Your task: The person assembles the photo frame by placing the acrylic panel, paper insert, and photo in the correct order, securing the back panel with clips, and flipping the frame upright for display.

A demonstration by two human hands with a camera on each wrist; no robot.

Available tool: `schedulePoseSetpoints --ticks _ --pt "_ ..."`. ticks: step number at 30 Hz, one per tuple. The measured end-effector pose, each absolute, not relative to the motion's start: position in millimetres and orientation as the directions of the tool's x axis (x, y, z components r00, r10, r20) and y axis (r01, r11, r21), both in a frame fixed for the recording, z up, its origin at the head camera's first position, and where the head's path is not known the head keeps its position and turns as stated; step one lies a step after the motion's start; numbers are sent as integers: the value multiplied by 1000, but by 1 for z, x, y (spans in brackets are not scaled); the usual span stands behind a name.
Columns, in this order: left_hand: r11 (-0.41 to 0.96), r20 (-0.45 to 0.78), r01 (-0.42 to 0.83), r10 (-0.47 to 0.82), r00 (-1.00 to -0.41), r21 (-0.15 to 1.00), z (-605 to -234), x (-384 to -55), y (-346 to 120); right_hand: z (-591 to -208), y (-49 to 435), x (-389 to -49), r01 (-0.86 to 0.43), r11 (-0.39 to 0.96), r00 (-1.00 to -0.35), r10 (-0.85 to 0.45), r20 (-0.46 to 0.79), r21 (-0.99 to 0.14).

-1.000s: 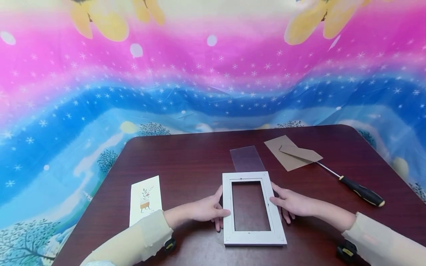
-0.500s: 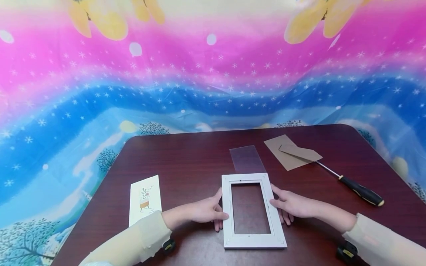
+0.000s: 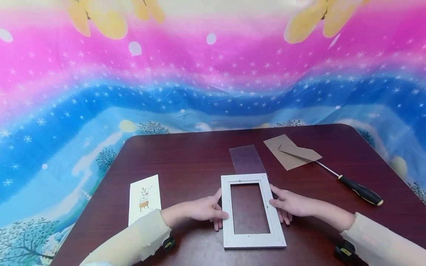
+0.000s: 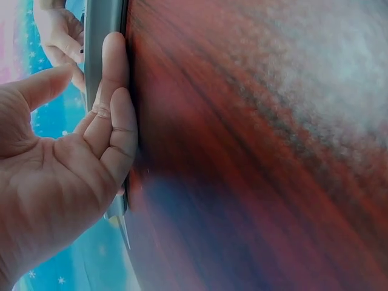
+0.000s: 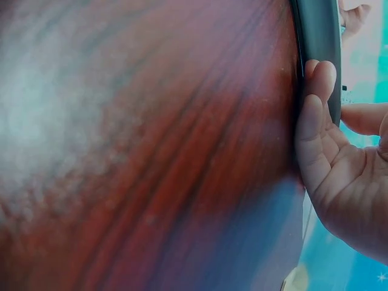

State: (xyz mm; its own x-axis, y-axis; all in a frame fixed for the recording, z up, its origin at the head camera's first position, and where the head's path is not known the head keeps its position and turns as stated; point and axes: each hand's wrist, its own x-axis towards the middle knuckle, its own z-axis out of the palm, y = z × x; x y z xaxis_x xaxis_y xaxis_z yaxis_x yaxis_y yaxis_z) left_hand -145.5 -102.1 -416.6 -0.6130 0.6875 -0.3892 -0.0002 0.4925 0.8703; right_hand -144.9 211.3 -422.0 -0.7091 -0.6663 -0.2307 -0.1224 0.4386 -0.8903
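A white picture frame [image 3: 247, 241] lies back side up on the table, its opening bare so that the wood shows through. My left hand [image 3: 203, 210] holds its left side, with the thumb over the rail and the fingers against the outer edge. On the opposite side, my right hand [image 3: 296, 204] grips the right rail, thumb near the top face. Both wrist views show the fingers along the side of the frame [image 4: 109, 18], low by the tabletop; some fingertips are hidden there.
A clear sheet [image 3: 247, 158] lies just beyond the frame. Behind at right is a brown backing board [image 3: 283, 157] with a stand leg, touching a black-handled screwdriver [image 3: 362, 191]. A card with a plant drawing [image 3: 144, 197] lies left, partly behind the left sleeve.
Over the last second the frame has shifted slightly toward me, with both hands staying at its sides. The other things on the table have not moved.
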Motion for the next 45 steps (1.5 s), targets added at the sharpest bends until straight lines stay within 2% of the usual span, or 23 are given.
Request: schedulePoseSetpoints --ticks 7,10,20,32,45 --pt "503 -409 -15 684 -604 864 -413 -148 -104 -422 212 -145 -128 454 -718 -656 -233 -882" --pt "536 -423 -3 662 -618 844 -411 -152 -105 -423 212 -145 -135 456 -723 -652 -227 -880" --pt "630 -362 108 569 -739 769 -407 -199 -104 -422 212 -146 -136 456 -731 -646 -221 -880" --pt "562 -282 206 657 -699 801 -416 -232 -99 -422 209 -150 -131 485 -744 -625 -238 -864" --pt "526 -306 103 632 -712 844 -423 -241 -101 -418 208 -162 -140 511 -743 -620 -251 -848"
